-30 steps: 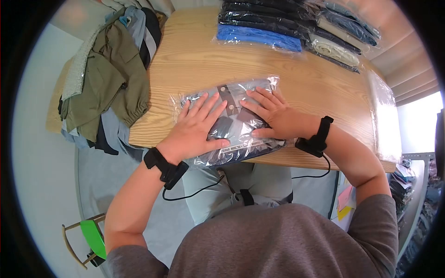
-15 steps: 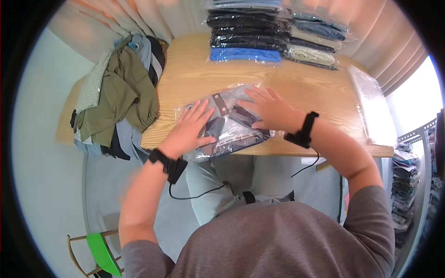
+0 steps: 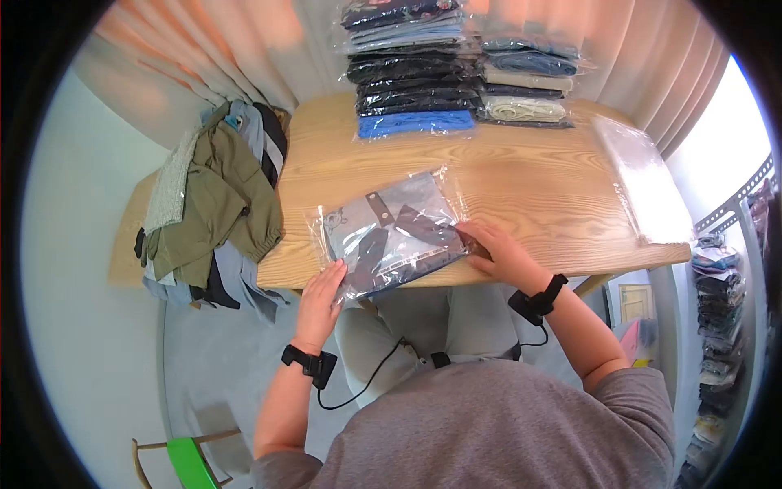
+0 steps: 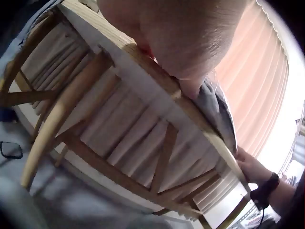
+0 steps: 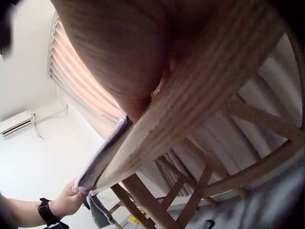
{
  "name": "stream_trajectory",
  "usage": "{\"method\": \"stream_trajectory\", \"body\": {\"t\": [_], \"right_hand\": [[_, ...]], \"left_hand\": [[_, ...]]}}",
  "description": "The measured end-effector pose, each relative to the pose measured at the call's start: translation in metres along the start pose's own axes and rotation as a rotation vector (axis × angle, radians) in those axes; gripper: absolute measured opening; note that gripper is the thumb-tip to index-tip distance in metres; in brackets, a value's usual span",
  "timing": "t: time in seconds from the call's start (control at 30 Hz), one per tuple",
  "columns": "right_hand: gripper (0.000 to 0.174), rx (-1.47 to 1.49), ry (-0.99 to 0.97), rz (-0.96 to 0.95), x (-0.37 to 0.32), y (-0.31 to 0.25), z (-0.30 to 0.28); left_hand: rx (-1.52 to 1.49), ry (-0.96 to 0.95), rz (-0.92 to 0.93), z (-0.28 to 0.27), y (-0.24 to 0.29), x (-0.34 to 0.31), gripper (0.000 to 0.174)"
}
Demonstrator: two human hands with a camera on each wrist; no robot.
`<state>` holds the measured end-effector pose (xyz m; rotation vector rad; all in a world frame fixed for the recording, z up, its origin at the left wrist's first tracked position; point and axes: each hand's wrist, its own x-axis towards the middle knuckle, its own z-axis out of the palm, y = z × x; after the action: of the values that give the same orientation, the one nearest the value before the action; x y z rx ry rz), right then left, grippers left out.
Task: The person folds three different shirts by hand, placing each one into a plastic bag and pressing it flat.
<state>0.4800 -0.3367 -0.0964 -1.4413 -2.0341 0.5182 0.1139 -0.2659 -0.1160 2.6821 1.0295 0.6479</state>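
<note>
A clear bag with a folded grey garment (image 3: pixel 407 232), dark collar-like parts and snaps, lies at the table's front edge, slightly askew. At its lower left corner is the left hand (image 3: pixel 320 303), fingers along the side and thumb near the corner. The right hand (image 3: pixel 505 254) holds the lower right corner between fingers and thumb. In the right wrist view the left hand (image 5: pixel 69 202) grips the end of the bagged garment (image 5: pixel 102 155). The left wrist view shows the right hand (image 4: pixel 253 168) at the table edge beside the bag.
Loose clothes (image 3: pixel 216 196) are heaped on the table's left end. Bagged garments stand in two stacks at the back, one with a blue garment (image 3: pixel 415 123) at its bottom. Clear bags (image 3: pixel 643 179) lie at the right. A green-backed chair (image 3: pixel 191 463) is at lower left.
Both hands have moved off the top of the bagged garment, down and outward to its lower corners. The head view has shifted, showing more of the stacks and curtain.
</note>
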Motion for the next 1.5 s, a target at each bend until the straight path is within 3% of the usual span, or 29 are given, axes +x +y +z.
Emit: {"method": "stream_trajectory", "body": {"t": [0.17, 0.27, 0.37, 0.43, 0.47, 0.53, 0.6, 0.67, 0.83, 0.9, 0.97, 1.0, 1.03, 1.23, 1.33, 1.5], "right_hand": [[0.047, 0.031, 0.096, 0.055, -0.007, 0.006, 0.007], [0.02, 0.084, 0.287, 0.05, -0.008, -0.002, 0.004], [0.022, 0.228, 0.288, 0.145, 0.002, -0.001, -0.014], [0.02, 0.284, 0.382, 0.089, 0.013, -0.014, -0.034], [0.019, 0.338, 0.478, 0.034, 0.02, -0.023, -0.046], [0.019, 0.398, 0.487, 0.061, 0.034, -0.044, -0.074], [0.021, 0.452, 0.503, 0.089, 0.046, -0.048, -0.092], [0.024, 0.514, 0.342, 0.29, 0.055, -0.045, -0.105], [0.022, 0.638, 0.264, 0.508, 0.074, 0.035, -0.076], [0.022, 0.637, 0.238, 0.622, 0.067, 0.066, -0.051], [0.021, 0.811, 0.308, 0.708, 0.057, 0.096, -0.042], [0.021, 0.857, 0.275, 0.718, 0.056, 0.096, -0.047], [0.021, 0.855, 0.271, 0.724, 0.057, 0.097, -0.05], [0.022, 0.823, 0.232, 0.772, 0.078, 0.088, -0.055], [0.025, 0.757, 0.176, 0.705, 0.094, 0.082, -0.055], [0.026, 0.783, 0.096, 0.828, 0.103, 0.089, -0.056]], "left_hand": [[-0.069, 0.068, 0.021, -0.011, -0.001, 0.011, 0.042], [-0.165, 0.076, 0.003, -0.029, 0.0, 0.024, 0.035], [-0.213, 0.125, 0.005, -0.052, 0.0, 0.036, 0.028], [-0.298, 0.184, -0.161, -0.07, 0.0, 0.049, 0.016], [-0.296, 0.182, -0.168, -0.079, 0.005, 0.057, 0.016], [-0.53, 0.304, -0.262, -0.102, 0.025, 0.081, 0.023], [-0.646, 0.253, -0.343, -0.111, 0.03, 0.099, 0.027], [-0.757, 0.142, -0.446, -0.107, 0.021, 0.114, 0.031], [-0.95, -0.077, -0.515, -0.027, -0.04, 0.132, 0.028], [-0.963, -0.261, -0.678, -0.001, -0.054, 0.125, 0.03], [-0.921, -0.165, -0.678, 0.004, -0.051, 0.123, 0.032], [-0.961, -0.108, -0.763, -0.003, -0.046, 0.124, 0.033], [-1.001, -0.049, -0.855, -0.004, -0.042, 0.123, 0.034], [-1.147, 0.061, -0.904, 0.016, -0.073, 0.137, 0.038], [-1.053, 0.014, -0.927, 0.01, -0.066, 0.142, 0.032], [-1.102, 0.036, -0.902, 0.022, -0.083, 0.143, 0.028]]}}
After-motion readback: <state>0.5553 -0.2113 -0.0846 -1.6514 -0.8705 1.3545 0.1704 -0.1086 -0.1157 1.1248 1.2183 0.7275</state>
